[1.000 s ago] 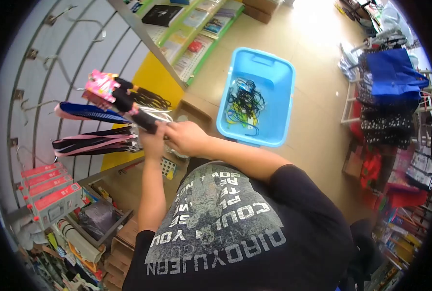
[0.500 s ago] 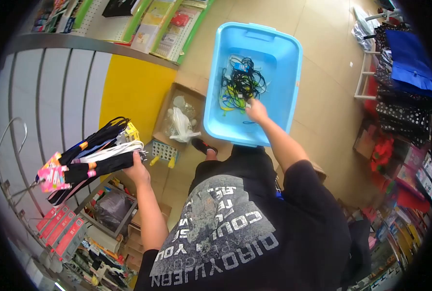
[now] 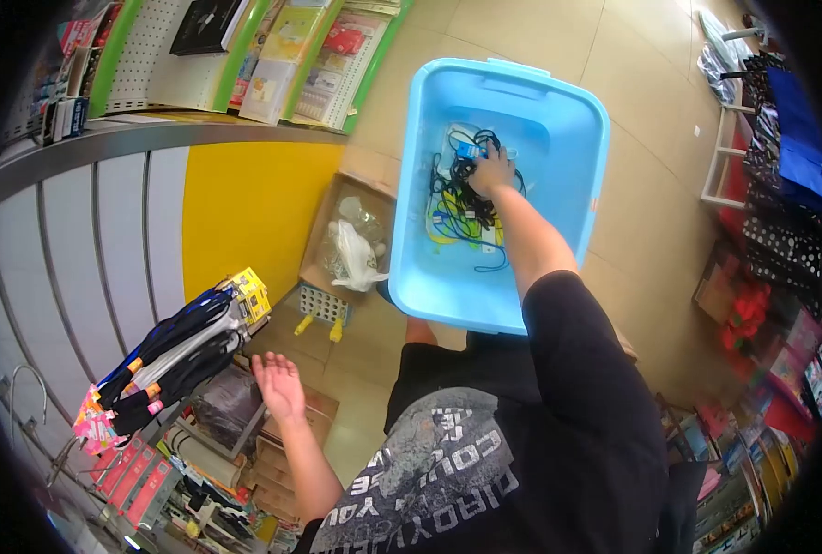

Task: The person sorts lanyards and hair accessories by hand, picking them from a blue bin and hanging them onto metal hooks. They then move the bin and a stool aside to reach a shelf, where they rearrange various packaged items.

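A light blue plastic tub (image 3: 563, 222) stands on the floor, holding a tangle of black cords (image 3: 466, 198) with some blue and yellow-green ones and small tags. My right hand (image 3: 492, 173) reaches into the tub, its fingers spread over the cords near a blue label (image 3: 470, 150); what lies under the palm is hidden. At the left, bundles of black and white laces (image 3: 185, 351) with pink and yellow packaging hang from a wall hook. Just right of them my left hand (image 3: 280, 386) is palm up, fingers apart, holding nothing.
Beside the tub sits a cardboard box (image 3: 321, 247) with a white plastic bag (image 3: 354, 257). A perforated grey piece with yellow feet (image 3: 322, 305) lies below it. Shelves (image 3: 120, 69) stand at upper left; a white rack (image 3: 727, 157) with dark spotted goods is at right.
My left hand has let go of the hanging laces and moved down, away from them. My right hand has moved further into the tub over the cords. The view has shifted.
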Available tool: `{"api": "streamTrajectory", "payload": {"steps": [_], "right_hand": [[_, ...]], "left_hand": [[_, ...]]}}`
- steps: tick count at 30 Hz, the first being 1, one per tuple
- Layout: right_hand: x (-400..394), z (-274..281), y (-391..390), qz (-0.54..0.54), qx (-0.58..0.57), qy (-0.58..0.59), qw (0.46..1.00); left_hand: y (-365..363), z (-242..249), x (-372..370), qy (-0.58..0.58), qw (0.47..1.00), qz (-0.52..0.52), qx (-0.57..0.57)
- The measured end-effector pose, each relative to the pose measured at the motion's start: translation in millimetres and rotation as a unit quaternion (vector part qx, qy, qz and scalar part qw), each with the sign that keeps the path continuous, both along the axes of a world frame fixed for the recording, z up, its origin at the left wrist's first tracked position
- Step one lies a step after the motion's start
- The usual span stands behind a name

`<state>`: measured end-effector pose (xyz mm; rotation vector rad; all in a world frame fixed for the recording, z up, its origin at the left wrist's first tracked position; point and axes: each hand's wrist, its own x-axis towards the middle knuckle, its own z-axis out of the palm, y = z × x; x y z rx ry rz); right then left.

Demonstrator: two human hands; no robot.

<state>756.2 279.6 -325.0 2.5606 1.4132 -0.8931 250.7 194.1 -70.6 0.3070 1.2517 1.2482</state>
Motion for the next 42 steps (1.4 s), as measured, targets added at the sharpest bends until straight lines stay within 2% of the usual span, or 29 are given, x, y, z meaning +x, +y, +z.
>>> {"api": "streamTrajectory", "payload": {"steps": [1,3,4,6,7,9,10,12,14,16,18,19,20,22,23,24,26,27,28,30,31,32,34,36,38,40,42], "right_hand": [[1.3,1.5,3.1,-0.005,-0.023,0.001,1.0],[-2.4,0.4,-0.6,-0.007,-0.05,0.003,0.999],[-9.3,0.7,-5.5,-0.004,-0.027,-0.009,1.0],[-15.2,2.0,-18.6,0.002,-0.002,-0.023,1.0],[-14.7,5.5,-26.6,-0.021,0.048,-0.009,0.999],[-14.8,19.6,-45.2,-0.078,0.167,0.029,0.982],[-15.4,33.0,-54.5,-0.076,0.172,0.025,0.982],[-20.2,68.0,-76.3,-0.151,0.367,0.084,0.914],[-13.1,112.0,-92.0,-0.128,0.407,0.074,0.901],[-8.6,152.3,-103.1,-0.1,0.446,0.065,0.887],[-13.5,189.8,-109.5,-0.17,0.5,0.133,0.839],[-17.1,210.5,-107.2,-0.244,0.516,0.217,0.792],[-21.0,233.5,-105.2,-0.237,0.524,0.214,0.79],[-28.9,282.5,-101.9,-0.296,0.548,0.286,0.728],[-31.4,302.7,-101.9,-0.29,0.533,0.332,0.722],[-31.8,319.9,-103.4,-0.279,0.542,0.328,0.722],[-46.2,356.5,-107.5,-0.167,0.577,0.33,0.728],[-55.1,385.9,-105.2,-0.112,0.599,0.263,0.748],[-60.2,412.3,-102.8,-0.099,0.603,0.258,0.748],[-75.7,459.8,-98.6,-0.018,0.677,0.23,0.699],[-83.9,485.5,-98.6,-0.006,0.68,0.294,0.672],[-93.9,510.5,-97.9,0.007,0.679,0.356,0.642],[-108.9,553.5,-95.3,0.084,0.687,0.405,0.598],[-146.3,595.0,-92.1,0.12,0.706,0.413,0.563],[-173.8,620.9,-85.4,0.207,0.715,0.403,0.532],[-206.8,639.5,-79.3,0.246,0.696,0.459,0.495],[-235.8,650.7,-74.4,0.239,0.654,0.552,0.459]], "left_hand": [[-8.8,-6.7,4.0,0.002,1.0,0.001,0.0],[-34.2,-28.2,4.8,0.034,0.994,-0.011,-0.099],[-46.7,-36.2,1.9,0.032,0.995,-0.01,-0.099],[-72.7,-50.1,4.5,0.037,0.979,-0.044,-0.196],[-84.9,-58.3,5.6,0.033,0.98,-0.043,-0.192],[-105.0,-69.0,6.9,0.06,0.953,-0.136,-0.266],[-109.3,-70.8,11.4,0.056,0.954,-0.135,-0.261],[-118.7,-70.3,13.8,0.103,0.923,-0.201,-0.31],[-115.3,-76.6,18.4,0.113,0.919,-0.225,-0.302],[-108.8,-88.7,17.8,0.214,0.881,-0.355,-0.227],[-96.0,-88.6,22.3,0.218,0.887,-0.363,-0.184],[-85.7,-88.2,29.2,0.231,0.886,-0.373,-0.146],[-74.6,-87.1,34.9,0.227,0.89,-0.371,-0.137],[-52.9,-85.7,45.8,0.268,0.867,-0.419,-0.021],[-43.0,-84.0,52.9,0.262,0.871,-0.415,-0.009],[-32.2,-76.7,61.8,0.244,0.871,-0.427,0.016],[-12.7,-51.3,68.0,0.218,0.874,-0.431,0.05],[-3.7,-31.4,77.8,0.205,0.861,-0.46,0.079],[4.1,-10.3,88.9,0.192,0.845,-0.487,0.109],[15.5,28.1,103.2,0.195,0.832,-0.49,0.169],[20.5,47.0,109.6,0.204,0.813,-0.499,0.22],[25.9,66.7,115.0,0.201,0.815,-0.493,0.23],[32.2,104.2,131.5,0.208,0.783,-0.488,0.324],[40.5,130.5,144.0,0.216,0.752,-0.461,0.419],[43.5,160.3,154.7,0.251,0.716,-0.419,0.498],[45.8,167.9,164.5,0.218,0.709,-0.385,0.55],[42.3,170.3,162.3,0.232,0.688,-0.424,0.541]]}}
